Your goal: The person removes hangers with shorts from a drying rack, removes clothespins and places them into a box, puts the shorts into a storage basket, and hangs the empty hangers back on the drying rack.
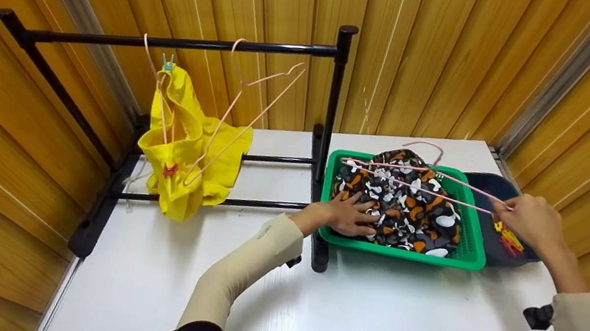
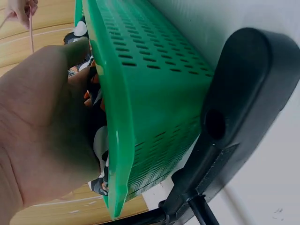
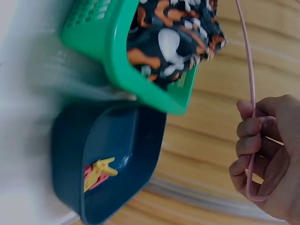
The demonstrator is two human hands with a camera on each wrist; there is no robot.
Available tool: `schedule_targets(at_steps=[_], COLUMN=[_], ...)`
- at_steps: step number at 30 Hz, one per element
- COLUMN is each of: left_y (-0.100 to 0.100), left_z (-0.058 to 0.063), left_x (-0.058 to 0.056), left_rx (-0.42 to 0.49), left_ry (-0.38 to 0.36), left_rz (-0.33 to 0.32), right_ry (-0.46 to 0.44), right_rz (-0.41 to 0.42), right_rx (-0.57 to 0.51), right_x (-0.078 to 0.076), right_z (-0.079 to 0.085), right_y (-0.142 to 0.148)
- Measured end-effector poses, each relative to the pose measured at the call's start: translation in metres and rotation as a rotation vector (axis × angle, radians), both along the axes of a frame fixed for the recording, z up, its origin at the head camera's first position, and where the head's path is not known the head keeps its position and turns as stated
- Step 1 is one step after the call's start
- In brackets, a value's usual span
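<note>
My right hand [image 1: 530, 219] grips one end of a pink wire hanger [image 1: 469, 185], its fingers curled round the wire [image 3: 250, 84]. The hanger reaches leftward above a green basket [image 1: 480, 252], hook upward. In the basket lies a bunched dark cloth [image 1: 419, 216] patterned in orange, white and grey. My left hand [image 1: 348, 215] rests on the cloth's left side, fingers spread, just inside the basket rim. The left wrist view shows this hand [image 2: 42, 117] beside the rim, its fingertips partly hidden.
On a black rack [image 1: 185, 45] hang a yellow garment [image 1: 183, 145], clipped with a blue clothespin [image 1: 168, 64] and a red clothespin [image 1: 170, 171], and another pink hanger [image 1: 235, 100]. A dark blue tub [image 3: 70, 159] holding yellow and red clothespins [image 3: 98, 174] stands right of the basket.
</note>
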State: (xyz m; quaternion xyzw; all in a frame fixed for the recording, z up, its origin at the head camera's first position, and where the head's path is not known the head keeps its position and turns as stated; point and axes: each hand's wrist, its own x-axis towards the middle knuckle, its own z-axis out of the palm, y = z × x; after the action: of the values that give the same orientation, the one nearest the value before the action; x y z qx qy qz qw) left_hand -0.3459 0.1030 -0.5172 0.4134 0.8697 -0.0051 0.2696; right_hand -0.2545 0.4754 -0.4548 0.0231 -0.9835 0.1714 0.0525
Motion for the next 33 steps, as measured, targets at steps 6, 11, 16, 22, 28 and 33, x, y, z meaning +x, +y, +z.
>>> schedule_targets(at_steps=[6, 11, 16, 22, 28, 33], left_y=[-0.033, -0.082, -0.130, -0.174, -0.222, -0.243], left_z=[0.037, 0.090, 0.139, 0.178, 0.183, 0.168], left_x=[0.002, -0.002, -0.014, -0.043, -0.078, -0.087], left_rx=[0.269, 0.694, 1.203, 1.093, 0.730, 0.644], left_ry=[-0.010, 0.194, 0.663, 1.127, 1.113, 1.171], left_rz=[-0.043, 0.115, 0.385, 0.737, 0.897, 0.842], right_ry=[-0.066, -0.066, -0.095, -0.177, -0.244, -0.453], right_rz=[0.061, 0.121, 0.178, 0.254, 0.336, 0.325], right_rx=[-0.058, -0.138, -0.212, -0.312, -0.490, -0.704], right_x=[-0.005, -0.006, -0.008, -0.012, -0.014, -0.016], right_z=[-0.001, -0.001, 0.003, 0.004, 0.001, 0.004], right_y=[-0.024, -0.045, -0.069, -0.106, -0.151, -0.185])
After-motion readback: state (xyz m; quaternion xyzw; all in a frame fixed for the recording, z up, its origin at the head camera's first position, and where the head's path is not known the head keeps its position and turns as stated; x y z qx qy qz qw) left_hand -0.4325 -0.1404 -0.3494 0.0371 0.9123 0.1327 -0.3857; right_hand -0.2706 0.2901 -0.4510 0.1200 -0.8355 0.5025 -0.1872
